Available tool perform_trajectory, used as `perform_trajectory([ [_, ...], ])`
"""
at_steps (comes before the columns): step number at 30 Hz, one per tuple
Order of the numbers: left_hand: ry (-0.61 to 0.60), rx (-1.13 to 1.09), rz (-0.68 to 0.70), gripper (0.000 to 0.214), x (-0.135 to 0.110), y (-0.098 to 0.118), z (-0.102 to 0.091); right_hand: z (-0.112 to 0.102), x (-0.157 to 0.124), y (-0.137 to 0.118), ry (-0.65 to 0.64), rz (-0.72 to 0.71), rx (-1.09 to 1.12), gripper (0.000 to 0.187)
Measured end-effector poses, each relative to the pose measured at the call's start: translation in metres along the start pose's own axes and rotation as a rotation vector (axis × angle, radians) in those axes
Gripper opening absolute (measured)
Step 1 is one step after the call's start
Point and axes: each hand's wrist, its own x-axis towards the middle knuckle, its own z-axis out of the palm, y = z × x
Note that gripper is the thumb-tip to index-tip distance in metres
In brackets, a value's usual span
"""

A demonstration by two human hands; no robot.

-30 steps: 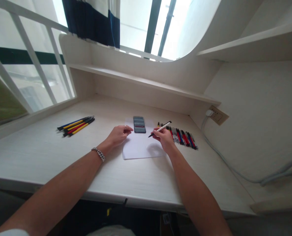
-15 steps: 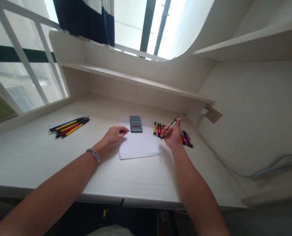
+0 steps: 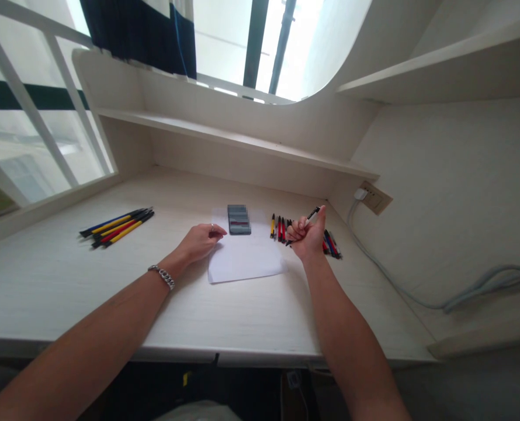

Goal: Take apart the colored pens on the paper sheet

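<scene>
My right hand [image 3: 307,237] is closed around a white and black pen [image 3: 313,216], its thumb up at the pen's upper end. The pen slants, its dark lower end showing below the fingers. My left hand [image 3: 205,240] rests at the left edge of a white sheet of paper [image 3: 245,263], fingers loosely bent and holding nothing visible. Just right of its fingertips, a dark phone-like rectangle [image 3: 239,220], its face blurred into stripes, lies on the sheet. Several yellow, red and black pens [image 3: 279,229] form a row left of my right hand, which partly hides others.
More pens [image 3: 332,245] lie right of my right hand. On the left of the white desk [image 3: 190,318] is a bundle of yellow, red, blue and black pens [image 3: 120,227]. A cable [image 3: 387,283] runs from the wall socket [image 3: 377,199]. A shelf [image 3: 242,140] spans the back.
The whole view has shifted slightly. My right hand still grips the pen, its thumb still at the upper end. My left hand stays beside the dark rectangle.
</scene>
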Motion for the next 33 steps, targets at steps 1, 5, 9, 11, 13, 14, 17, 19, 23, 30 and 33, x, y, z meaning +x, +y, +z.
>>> perform_trajectory([
  [1, 0.000, -0.002, -0.002, 0.023, 0.0002, -0.0004, 0.0002, 0.0000, -0.0003, 0.0000, 0.001, -0.005, 0.000, 0.077],
  [5, -0.007, -0.006, 0.004, 0.023, 0.0008, -0.0025, 0.0014, 0.0009, -0.0015, -0.0003, -0.020, -0.014, 0.048, 0.076],
  [9, -0.006, 0.002, 0.015, 0.024, 0.0010, -0.0036, 0.0014, 0.0013, -0.0019, -0.0007, -0.043, -0.001, 0.115, 0.074],
  [11, -0.007, 0.011, 0.011, 0.024, 0.0009, -0.0031, 0.0010, 0.0013, -0.0018, -0.0008, -0.043, 0.008, 0.113, 0.074],
  [13, -0.007, 0.014, 0.010, 0.024, 0.0008, -0.0026, 0.0008, 0.0012, -0.0018, -0.0008, -0.029, 0.014, 0.093, 0.073],
  [14, -0.006, 0.013, 0.010, 0.024, 0.0008, -0.0023, 0.0007, 0.0012, -0.0018, -0.0008, -0.018, 0.014, 0.083, 0.073],
  [17, 0.000, 0.007, 0.013, 0.024, 0.0005, -0.0019, 0.0007, 0.0013, -0.0020, -0.0008, -0.003, -0.001, 0.073, 0.074],
  [19, 0.002, 0.002, 0.011, 0.024, 0.0004, -0.0018, 0.0007, 0.0019, -0.0024, -0.0008, -0.007, -0.008, 0.071, 0.074],
  [23, 0.007, 0.002, 0.007, 0.022, 0.0006, -0.0015, 0.0003, 0.0049, -0.0040, -0.0013, -0.003, -0.006, 0.037, 0.075],
  [30, -0.004, 0.001, 0.008, 0.024, 0.0000, -0.0004, -0.0003, 0.0062, -0.0051, -0.0017, -0.013, 0.001, 0.055, 0.077],
  [33, 0.002, -0.008, 0.016, 0.024, -0.0001, -0.0003, -0.0004, 0.0041, -0.0041, -0.0011, -0.018, -0.001, 0.057, 0.075],
])
